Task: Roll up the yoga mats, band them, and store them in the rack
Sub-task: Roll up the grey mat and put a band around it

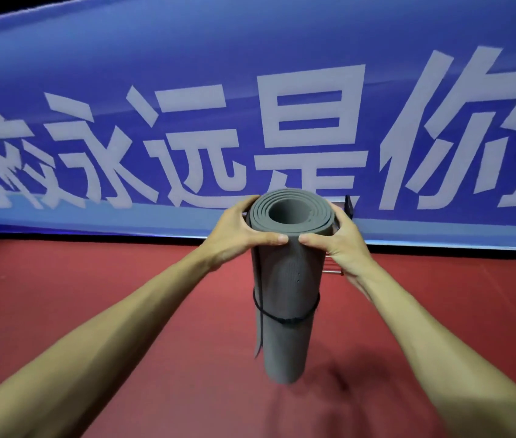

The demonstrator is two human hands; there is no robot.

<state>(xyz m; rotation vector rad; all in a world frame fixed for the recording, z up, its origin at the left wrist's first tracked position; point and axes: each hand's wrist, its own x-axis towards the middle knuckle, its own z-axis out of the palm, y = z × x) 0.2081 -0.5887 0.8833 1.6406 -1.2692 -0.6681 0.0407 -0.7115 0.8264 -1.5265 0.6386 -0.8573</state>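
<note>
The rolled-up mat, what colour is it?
Grey. The mat shows in the head view, with a black band around it.

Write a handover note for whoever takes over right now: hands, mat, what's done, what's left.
Left hand grips the rolled grey mat near its top; right hand grips the opposite side.
The mat is upright, with a black band round its middle.
Done: rolled, banded.
Left: store it in the rack, only partly visible behind the mat. No other mats in view.
</note>
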